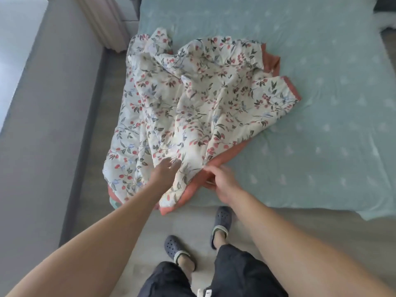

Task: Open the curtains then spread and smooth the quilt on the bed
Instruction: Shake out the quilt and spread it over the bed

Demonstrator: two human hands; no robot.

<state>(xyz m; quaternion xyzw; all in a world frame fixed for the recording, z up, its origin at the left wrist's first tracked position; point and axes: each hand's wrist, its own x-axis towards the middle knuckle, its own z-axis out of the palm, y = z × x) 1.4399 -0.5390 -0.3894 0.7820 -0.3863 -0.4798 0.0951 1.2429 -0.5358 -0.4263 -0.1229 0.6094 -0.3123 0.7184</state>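
Far left, the gathered curtain (102, 22) hangs bunched beside the bed's corner; I judge the curtain step done. Next, my left hand (164, 170) lies with straight, spread fingers on the floral face of the quilt (192, 99), pressing rather than holding. The quilt sits crumpled in a heap over the near left part of the bed (321, 103), one corner drooping past the edge. Further right, my right hand (222, 181) pinches the quilt's salmon border, fingers curled round the hem. The spreading step is in hand. The next move calls for lifting that hem and drawing it rightward across the bare sheet.
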